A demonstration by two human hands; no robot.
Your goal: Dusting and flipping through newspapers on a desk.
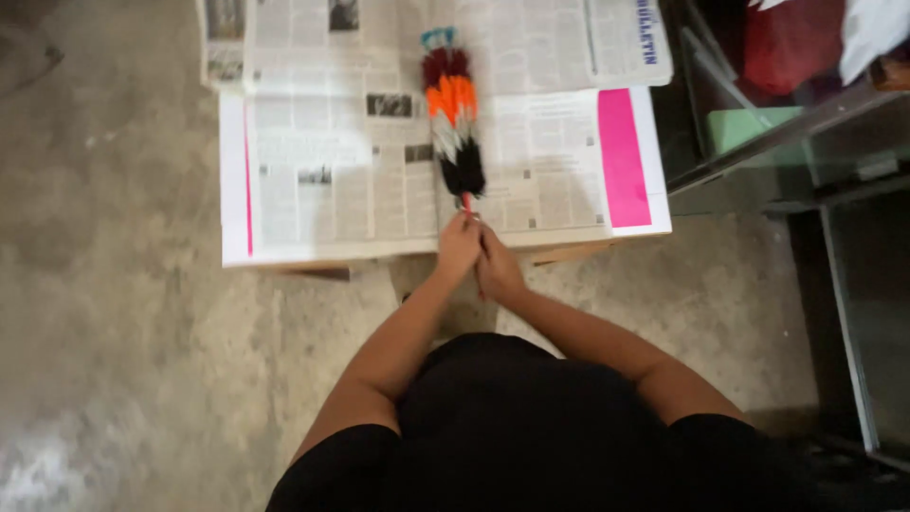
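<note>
A feather duster (452,118) with dark red, orange, white and black bands lies lengthwise over newspaper sheets (332,171) that cover a low table. Its thin red handle points toward me. My left hand (458,248) and my right hand (496,268) are pressed together at the table's near edge, both closed around the handle's end. The duster's blue loop sits at the far tip.
A pink strip (620,156) edges the newspaper on the right. A glass-and-metal shelf unit (806,142) with a green box and red bag stands to the right. Bare concrete floor (123,313) surrounds the table.
</note>
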